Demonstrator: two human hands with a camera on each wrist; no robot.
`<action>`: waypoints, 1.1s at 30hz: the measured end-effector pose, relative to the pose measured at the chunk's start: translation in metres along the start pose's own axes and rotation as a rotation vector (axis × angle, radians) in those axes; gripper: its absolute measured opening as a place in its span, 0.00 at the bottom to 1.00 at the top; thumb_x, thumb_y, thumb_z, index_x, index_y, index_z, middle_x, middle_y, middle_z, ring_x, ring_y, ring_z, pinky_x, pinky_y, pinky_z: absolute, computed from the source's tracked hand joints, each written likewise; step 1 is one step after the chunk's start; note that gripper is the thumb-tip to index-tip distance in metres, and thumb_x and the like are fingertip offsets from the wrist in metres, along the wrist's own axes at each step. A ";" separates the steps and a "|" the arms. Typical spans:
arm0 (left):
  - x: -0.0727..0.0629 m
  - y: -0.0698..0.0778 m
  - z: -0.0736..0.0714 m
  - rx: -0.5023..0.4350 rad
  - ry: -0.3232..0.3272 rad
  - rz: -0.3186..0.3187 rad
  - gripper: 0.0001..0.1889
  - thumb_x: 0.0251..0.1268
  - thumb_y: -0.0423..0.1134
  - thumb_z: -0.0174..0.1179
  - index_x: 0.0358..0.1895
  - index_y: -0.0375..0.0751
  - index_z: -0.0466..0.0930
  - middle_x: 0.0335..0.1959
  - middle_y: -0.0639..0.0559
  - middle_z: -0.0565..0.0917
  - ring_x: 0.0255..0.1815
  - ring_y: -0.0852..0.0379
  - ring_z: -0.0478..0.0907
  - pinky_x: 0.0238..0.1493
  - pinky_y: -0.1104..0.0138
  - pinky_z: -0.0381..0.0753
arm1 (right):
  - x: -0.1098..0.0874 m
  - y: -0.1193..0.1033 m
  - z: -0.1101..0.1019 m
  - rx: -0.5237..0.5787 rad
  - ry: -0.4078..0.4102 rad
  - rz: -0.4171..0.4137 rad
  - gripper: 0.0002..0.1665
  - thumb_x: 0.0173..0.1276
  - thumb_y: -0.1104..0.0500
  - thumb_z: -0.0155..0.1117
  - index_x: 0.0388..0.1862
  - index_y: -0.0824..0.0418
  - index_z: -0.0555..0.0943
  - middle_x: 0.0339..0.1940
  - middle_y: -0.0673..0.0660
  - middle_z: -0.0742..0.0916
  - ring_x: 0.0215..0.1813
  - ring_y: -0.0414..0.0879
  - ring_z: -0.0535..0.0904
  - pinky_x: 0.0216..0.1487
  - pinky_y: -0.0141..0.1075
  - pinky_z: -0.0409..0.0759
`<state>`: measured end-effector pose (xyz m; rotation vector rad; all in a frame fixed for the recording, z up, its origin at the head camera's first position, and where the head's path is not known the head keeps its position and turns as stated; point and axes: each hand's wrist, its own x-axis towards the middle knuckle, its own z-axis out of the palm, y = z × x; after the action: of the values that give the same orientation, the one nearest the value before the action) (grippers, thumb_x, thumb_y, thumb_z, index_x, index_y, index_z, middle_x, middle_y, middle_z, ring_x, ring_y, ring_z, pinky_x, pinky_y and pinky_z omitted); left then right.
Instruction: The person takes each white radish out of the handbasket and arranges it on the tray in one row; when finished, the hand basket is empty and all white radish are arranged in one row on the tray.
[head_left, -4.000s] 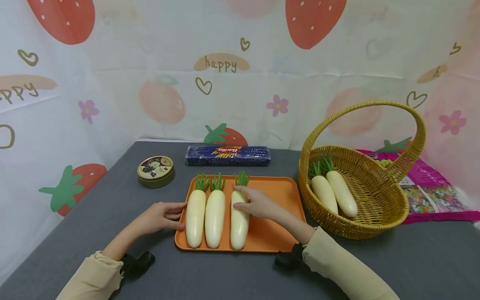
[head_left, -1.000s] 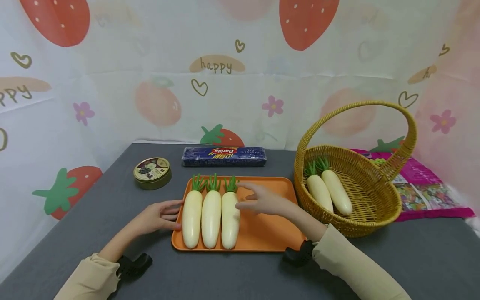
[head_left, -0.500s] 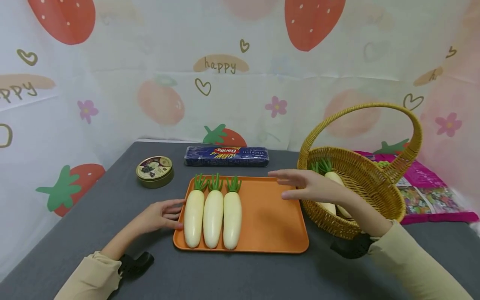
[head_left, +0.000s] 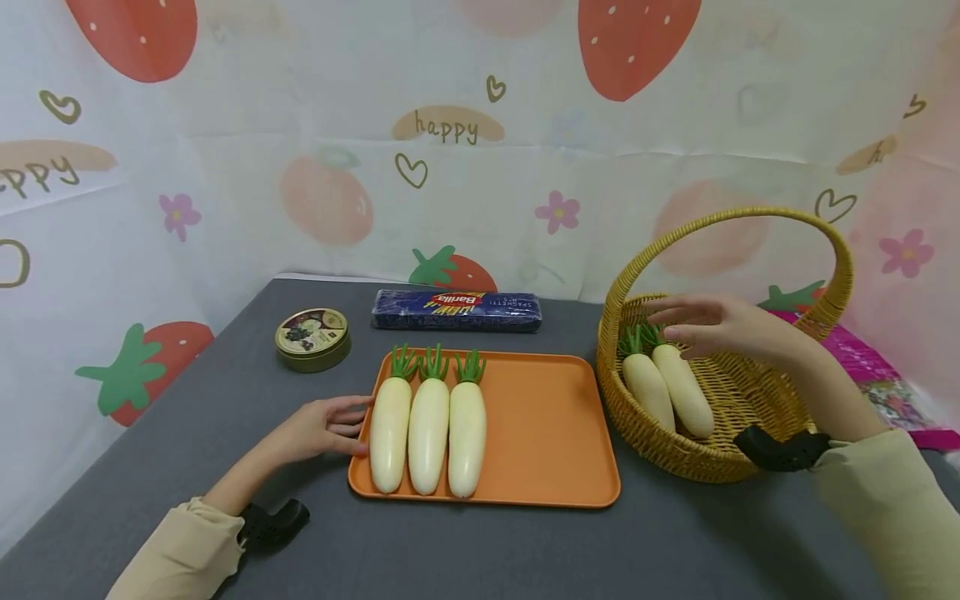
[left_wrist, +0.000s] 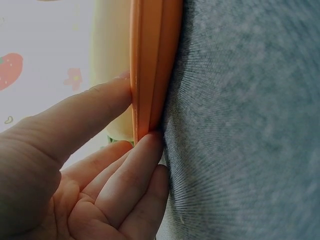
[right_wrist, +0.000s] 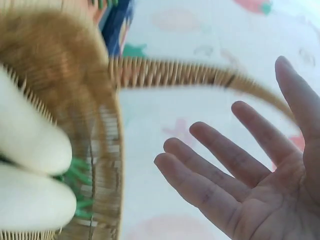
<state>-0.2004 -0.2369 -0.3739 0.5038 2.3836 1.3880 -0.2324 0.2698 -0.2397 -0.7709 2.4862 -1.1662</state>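
Note:
Three white radishes with green tops lie side by side on the left half of an orange tray [head_left: 547,433]; one is the rightmost white radish [head_left: 467,442]. My left hand [head_left: 318,429] touches the tray's left edge. The left wrist view shows its thumb [left_wrist: 95,110] against the rim and its other fingertips at the tray's side. My right hand [head_left: 727,329] is over the wicker basket [head_left: 675,454], fingers spread and holding nothing. Inside the basket two more white radishes lean together, the right one [head_left: 686,396] just below that hand.
At the back of the grey table lies a blue spaghetti pack [head_left: 456,311]. A round tin [head_left: 312,340] stands left of it. Behind the basket is a pink bag [head_left: 862,354], partly hidden by the right forearm. A tall handle [head_left: 750,215] arches over the basket.
The third radish was slid left against the other two on the tray. My right hand then left it and moved right, over the basket. My left hand stays at the tray's edge.

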 end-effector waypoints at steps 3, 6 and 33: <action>0.000 0.000 0.000 0.004 0.002 -0.005 0.40 0.50 0.39 0.67 0.64 0.25 0.57 0.56 0.27 0.67 0.53 0.41 0.70 0.48 0.59 0.73 | 0.002 0.009 -0.008 -0.043 0.048 0.016 0.28 0.70 0.54 0.49 0.68 0.58 0.61 0.59 0.63 0.72 0.52 0.54 0.73 0.45 0.42 0.77; -0.001 0.000 0.000 0.002 -0.004 -0.003 0.40 0.50 0.39 0.67 0.64 0.25 0.56 0.56 0.27 0.67 0.53 0.40 0.70 0.49 0.58 0.73 | 0.007 0.017 -0.011 -0.031 0.103 0.016 0.28 0.70 0.53 0.49 0.67 0.57 0.61 0.58 0.63 0.72 0.48 0.53 0.76 0.42 0.41 0.77; -0.001 0.001 0.002 0.028 -0.006 0.019 0.39 0.51 0.39 0.66 0.63 0.23 0.57 0.56 0.27 0.67 0.53 0.40 0.70 0.47 0.60 0.74 | 0.036 0.084 -0.004 -0.198 -0.001 0.263 0.46 0.62 0.46 0.59 0.70 0.66 0.50 0.66 0.74 0.54 0.56 0.70 0.62 0.44 0.56 0.70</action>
<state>-0.1989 -0.2357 -0.3739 0.5388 2.4029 1.3610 -0.2926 0.2960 -0.3028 -0.4691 2.6314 -0.8394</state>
